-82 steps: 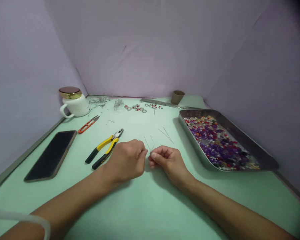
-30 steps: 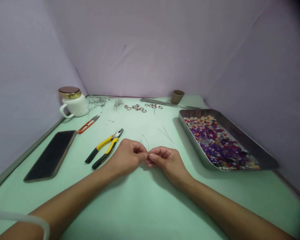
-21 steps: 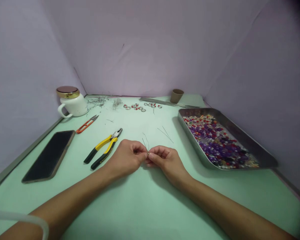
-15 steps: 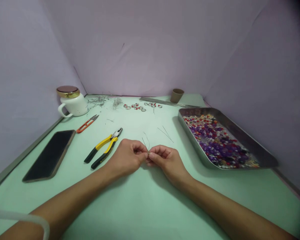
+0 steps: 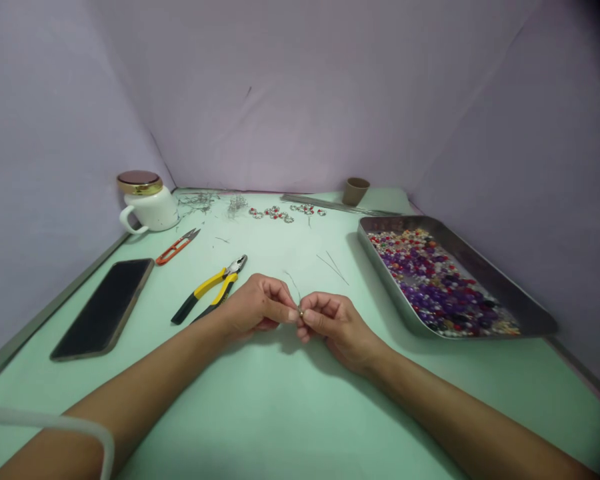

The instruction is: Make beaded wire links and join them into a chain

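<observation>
A small gold-coloured bead (image 5: pixel 301 313) sits between the tips of the two hands, held just above the table (image 5: pixel 290 413). The right hand (image 5: pixel 337 325) pinches it between thumb and forefinger, its other fingers curled beneath. The left hand (image 5: pixel 260 303) has its thumb stretched to the bead and its forefinger bent above; whether these two fingers also grip anything I cannot tell. A thin wire (image 5: pixel 293 281) rises from beside the bead and bends away past the fingertips.

Just beyond the right fingers, two loose wires (image 5: pixel 333 270) lie crossed. Near the left knuckles are yellow-and-black pliers (image 5: pixel 211 282), handles apart, one partly hidden by that hand. Farther left of the fingers rest orange-handled snips (image 5: pixel 176 248) and a dark-screened phone (image 5: pixel 105 307).

Well to the right of the fingers stands a metal tray (image 5: pixel 393 292) holding mixed beads (image 5: pixel 437 293), many purple, with red and pale ones among them. Straight ahead, far beyond the fingertips, are small red-and-clear beaded pieces (image 5: pixel 273 213), with tangled wire (image 5: pixel 237 205) to their left and a bundle of straight wires (image 5: pixel 325 204) behind, near a brown cup (image 5: pixel 355 192). Far off past the left hand is a white mug (image 5: pixel 155 210) topped by a gold-rimmed lid (image 5: pixel 140 181)
</observation>
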Demonstrator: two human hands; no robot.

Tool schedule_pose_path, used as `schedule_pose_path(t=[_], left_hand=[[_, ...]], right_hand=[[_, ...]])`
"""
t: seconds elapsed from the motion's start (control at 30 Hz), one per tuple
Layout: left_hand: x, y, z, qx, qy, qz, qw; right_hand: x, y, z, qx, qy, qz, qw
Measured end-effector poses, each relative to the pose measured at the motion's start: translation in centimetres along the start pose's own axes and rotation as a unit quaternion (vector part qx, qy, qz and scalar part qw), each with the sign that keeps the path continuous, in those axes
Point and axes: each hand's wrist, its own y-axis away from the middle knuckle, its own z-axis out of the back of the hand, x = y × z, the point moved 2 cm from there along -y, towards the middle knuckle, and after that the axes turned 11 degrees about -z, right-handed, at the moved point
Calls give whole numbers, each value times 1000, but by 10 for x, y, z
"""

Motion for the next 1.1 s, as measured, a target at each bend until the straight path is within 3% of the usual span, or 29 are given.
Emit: schedule_pose_path(t=[0.33, 0.6, 0.8, 1.1], left_hand=[[-1, -1, 2, 48, 47, 32, 997], [-7, 2, -1, 35, -116, -83, 989], [-12, 6, -4, 34, -199, -119, 972], [-15, 10, -7, 27, -304, -211, 929]], right_hand=[[-5, 1, -4, 21, -14, -30, 999], [-2, 1, -1, 35, -17, -72, 997], [2, 2, 0, 54, -4, -131, 990], [7, 1, 1, 76, -1, -195, 978]])
